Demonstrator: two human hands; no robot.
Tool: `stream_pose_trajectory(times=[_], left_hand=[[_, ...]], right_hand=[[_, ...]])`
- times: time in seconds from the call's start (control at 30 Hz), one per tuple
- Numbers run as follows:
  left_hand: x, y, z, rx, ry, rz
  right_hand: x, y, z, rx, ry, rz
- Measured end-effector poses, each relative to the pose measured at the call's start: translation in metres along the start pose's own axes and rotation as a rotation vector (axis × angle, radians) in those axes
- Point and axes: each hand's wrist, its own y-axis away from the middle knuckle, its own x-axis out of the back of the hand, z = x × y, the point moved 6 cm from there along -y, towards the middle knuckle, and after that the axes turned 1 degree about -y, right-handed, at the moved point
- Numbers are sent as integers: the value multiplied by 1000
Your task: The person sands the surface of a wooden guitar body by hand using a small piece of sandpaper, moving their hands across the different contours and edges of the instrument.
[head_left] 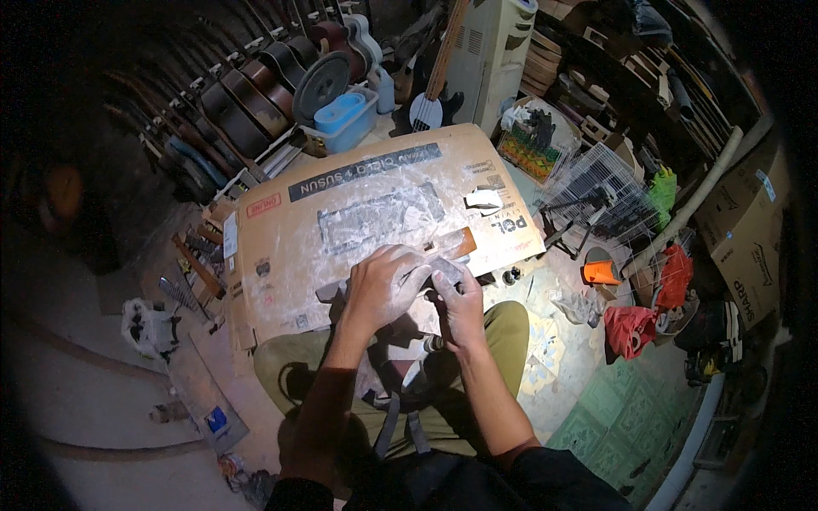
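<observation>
One large brown cardboard sheet [290, 230], white dust-smeared; prints: one black banner [366, 172] with pale lettering, one red label [263, 205], dark lettering near right edge. Two dusty bare hands above near edge: left hand [383, 285] curled, grip's contents hidden, cannot tell; right hand [461, 308], grip pinching one small dark-grey flat dusty piece [445, 271]. Just beyond, one brown flat piece [464, 244].

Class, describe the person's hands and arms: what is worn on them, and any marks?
The left hand and right hand are ungloved and look dusted with pale powder. The forearms are bare, with no watch or bracelet visible; dark sleeves show toward the lower edge.
</observation>
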Motion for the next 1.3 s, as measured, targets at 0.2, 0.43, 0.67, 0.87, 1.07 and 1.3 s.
stream_pose_trajectory(times=[0.2,0.43,0.67,0.87,1.07,1.3], left_hand=[[0,3,-8,76,-125,-61],[1,10,-11,164,-59,-86],[-9,30,-15,172,-217,-74],[-14,35,-18,197,-204,-100],[-13,36,-12,258,-172,-124],[-14,35,-5,298,-163,-166]], right_hand=[[18,6,-35,699,835,129],[10,-2,-30,628,912,20],[48,-15,25,-158,224,-1],[51,-25,24,-51,468,123],[37,-16,22,-116,322,135],[50,-25,20,-100,295,162]])
